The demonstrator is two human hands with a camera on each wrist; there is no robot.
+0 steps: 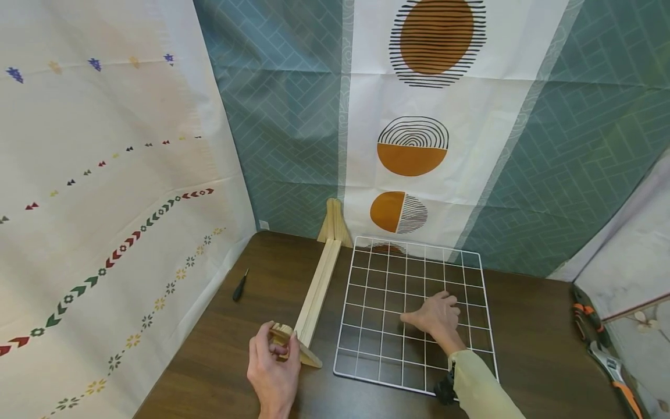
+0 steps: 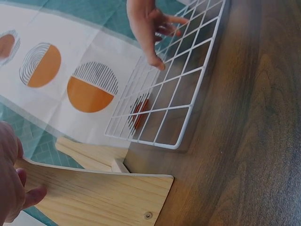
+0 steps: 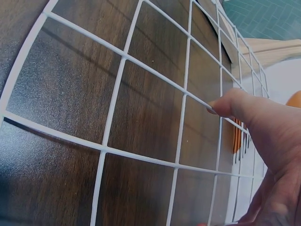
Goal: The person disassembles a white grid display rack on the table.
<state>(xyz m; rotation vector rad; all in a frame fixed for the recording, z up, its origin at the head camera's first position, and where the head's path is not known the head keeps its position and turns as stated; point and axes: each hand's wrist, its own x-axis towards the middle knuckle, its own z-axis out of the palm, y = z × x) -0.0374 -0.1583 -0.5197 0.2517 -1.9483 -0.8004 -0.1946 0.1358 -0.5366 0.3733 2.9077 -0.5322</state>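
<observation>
A pale wooden stand lies along the table, a long rail joining two upright end panels. My left hand grips the top of the near end panel, thumb on one side and fingers on the other. A screw head shows low on that panel in the left wrist view. To the right is a white wire grid, its far edge overlapping the wall cloth. Over its middle is my right hand, fingers loosely spread. In the right wrist view its thumb tip meets a wire; the other fingers are mostly hidden.
A dark-handled screwdriver lies left of the stand. Pliers and an adjustable wrench with orange on their handles lie at the table's right edge. Patterned cloth hangs behind the brown table.
</observation>
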